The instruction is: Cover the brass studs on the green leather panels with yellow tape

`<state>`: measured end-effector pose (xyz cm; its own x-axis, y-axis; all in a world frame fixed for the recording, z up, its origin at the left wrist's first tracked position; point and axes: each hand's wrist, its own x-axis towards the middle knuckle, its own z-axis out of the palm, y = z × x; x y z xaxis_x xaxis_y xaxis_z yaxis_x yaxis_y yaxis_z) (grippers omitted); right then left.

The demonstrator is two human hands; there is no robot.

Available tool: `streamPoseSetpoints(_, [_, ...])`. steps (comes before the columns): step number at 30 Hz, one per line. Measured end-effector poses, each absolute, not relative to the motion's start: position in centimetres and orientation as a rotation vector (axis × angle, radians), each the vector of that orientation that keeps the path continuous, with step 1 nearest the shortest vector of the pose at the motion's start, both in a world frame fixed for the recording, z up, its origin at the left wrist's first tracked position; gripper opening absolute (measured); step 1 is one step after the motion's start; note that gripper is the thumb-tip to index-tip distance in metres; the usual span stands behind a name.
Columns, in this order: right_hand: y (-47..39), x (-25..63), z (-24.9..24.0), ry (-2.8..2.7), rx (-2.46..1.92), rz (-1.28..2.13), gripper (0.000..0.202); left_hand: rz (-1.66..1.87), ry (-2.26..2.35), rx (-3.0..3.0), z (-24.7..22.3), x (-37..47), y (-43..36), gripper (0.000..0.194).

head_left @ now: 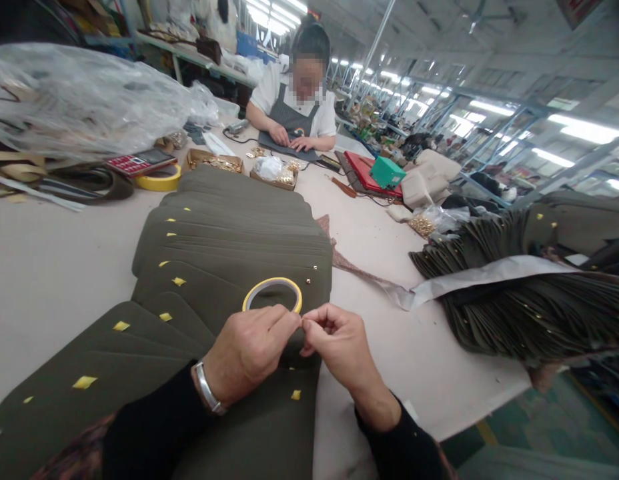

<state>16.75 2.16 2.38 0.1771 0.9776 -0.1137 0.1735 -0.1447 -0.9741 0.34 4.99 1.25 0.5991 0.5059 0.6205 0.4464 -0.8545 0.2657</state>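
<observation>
Left hand (249, 350) closed on yellow tape roll (272, 293), held upright over olive panels (229, 240). Right hand (339, 343) pinched shut at roll's edge, touching left fingertips. Panels fanned across desk (54, 267), small yellow tabs stuck on. Second panel stack (519, 293) seen at right. Farther off: plastic bag (84, 100), seated co-worker (294, 100).

Olive-green panels (224, 253) carry small yellow squares (84, 382); the tape ring (272, 294) is yellow; the surface (49, 267) is pale beige.
</observation>
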Motion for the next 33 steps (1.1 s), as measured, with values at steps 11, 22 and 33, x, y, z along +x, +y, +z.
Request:
streamPoseSetpoints(11, [4.8,21.7,-1.0,-1.281,-1.641,1.123,0.026,0.462,1.043,2.872,0.9,0.9,6.6,0.010])
streamPoseSetpoints(22, [3.6,21.5,0.9,-1.882,-1.653,0.829,0.013,0.411,0.993,2.855,0.1,0.8,6.2,0.014])
streamPoseSetpoints(33, [3.1,18.9,0.1,-2.244,-1.699,0.332,0.015,0.383,1.008,2.831,0.2,0.8,6.3,0.012])
